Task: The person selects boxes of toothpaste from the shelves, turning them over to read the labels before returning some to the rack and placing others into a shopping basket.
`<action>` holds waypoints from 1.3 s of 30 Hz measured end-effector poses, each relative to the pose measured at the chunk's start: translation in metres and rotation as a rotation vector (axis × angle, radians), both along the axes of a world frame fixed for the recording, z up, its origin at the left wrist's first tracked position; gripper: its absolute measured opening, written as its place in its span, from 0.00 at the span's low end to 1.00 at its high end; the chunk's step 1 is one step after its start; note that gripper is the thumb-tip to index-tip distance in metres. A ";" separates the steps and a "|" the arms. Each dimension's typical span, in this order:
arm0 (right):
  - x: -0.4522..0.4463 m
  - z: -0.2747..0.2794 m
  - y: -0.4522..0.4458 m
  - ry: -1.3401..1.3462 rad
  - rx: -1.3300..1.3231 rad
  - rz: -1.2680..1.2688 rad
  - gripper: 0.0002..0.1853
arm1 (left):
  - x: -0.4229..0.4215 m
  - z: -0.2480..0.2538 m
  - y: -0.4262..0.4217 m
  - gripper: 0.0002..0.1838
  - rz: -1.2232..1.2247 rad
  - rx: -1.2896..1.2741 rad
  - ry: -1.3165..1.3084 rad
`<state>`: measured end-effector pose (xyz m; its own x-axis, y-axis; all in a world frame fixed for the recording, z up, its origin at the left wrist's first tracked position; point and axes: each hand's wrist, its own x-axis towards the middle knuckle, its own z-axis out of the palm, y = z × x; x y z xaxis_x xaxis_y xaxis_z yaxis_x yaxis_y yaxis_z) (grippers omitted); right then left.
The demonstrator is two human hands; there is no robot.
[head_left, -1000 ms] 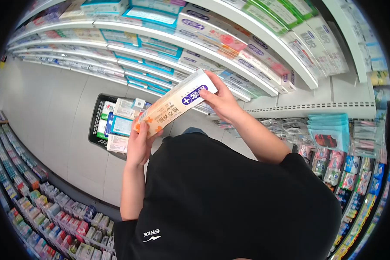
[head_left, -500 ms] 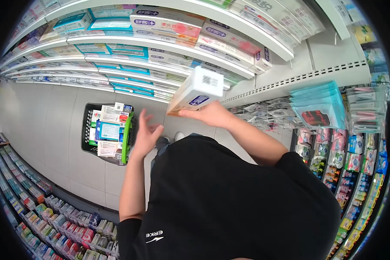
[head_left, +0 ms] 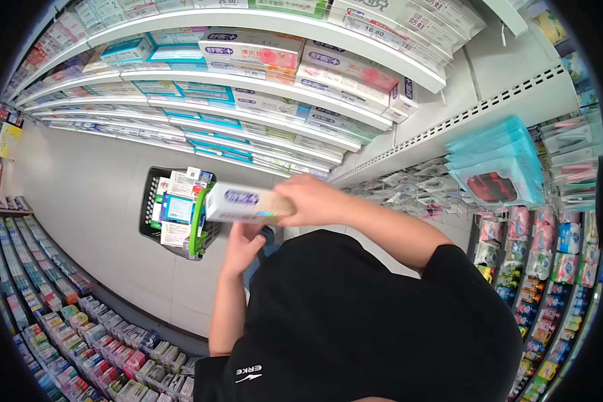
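Observation:
My right hand [head_left: 313, 201] grips one end of a white toothpaste box [head_left: 242, 198] with a purple oval logo, its fingers wrapped round it. The box lies roughly level in front of me, its far end pointing left, slightly blurred. Just under the box is my left hand [head_left: 243, 244], thumb spread from the fingers. The fingertips are partly hidden behind the box, so whether they touch it I cannot tell. Beyond the box's left end stands a dark shopping basket [head_left: 145, 213] with a green handle [head_left: 195, 224], holding several cartons.
Shelves [head_left: 261, 79] with boxed toothpaste run along the front. Hanging blue packets [head_left: 492, 167] are at the right, with racks of small packages [head_left: 536, 268] below. Another display [head_left: 107, 342] of small boxes fills the lower left. Grey floor tiles [head_left: 100, 181] lie around the basket.
My right hand has brought the toothpaste box left and down from near the shelf and turned it level. My left hand is now under the box. The view has shifted slightly.

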<state>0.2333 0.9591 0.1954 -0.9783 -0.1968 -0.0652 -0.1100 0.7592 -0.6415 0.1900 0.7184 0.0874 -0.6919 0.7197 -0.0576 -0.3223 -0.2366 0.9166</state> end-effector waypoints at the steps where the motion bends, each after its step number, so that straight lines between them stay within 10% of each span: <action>1: -0.006 0.001 -0.012 -0.018 -0.008 0.061 0.28 | 0.007 0.015 0.007 0.42 0.048 0.078 -0.117; 6: -0.038 0.014 -0.030 -0.091 0.001 0.270 0.32 | 0.013 -0.002 -0.025 0.30 0.220 0.058 -0.194; 13: -0.159 0.026 0.061 0.671 0.452 -0.330 0.27 | 0.026 0.002 -0.073 0.35 0.550 0.137 -0.373; 23: -0.255 0.046 0.118 0.050 0.315 -0.503 0.26 | 0.034 0.012 -0.097 0.38 0.726 0.136 -0.405; 39: -0.083 0.044 0.159 0.489 0.623 -0.522 0.31 | 0.017 -0.003 -0.077 0.37 0.652 0.153 -0.517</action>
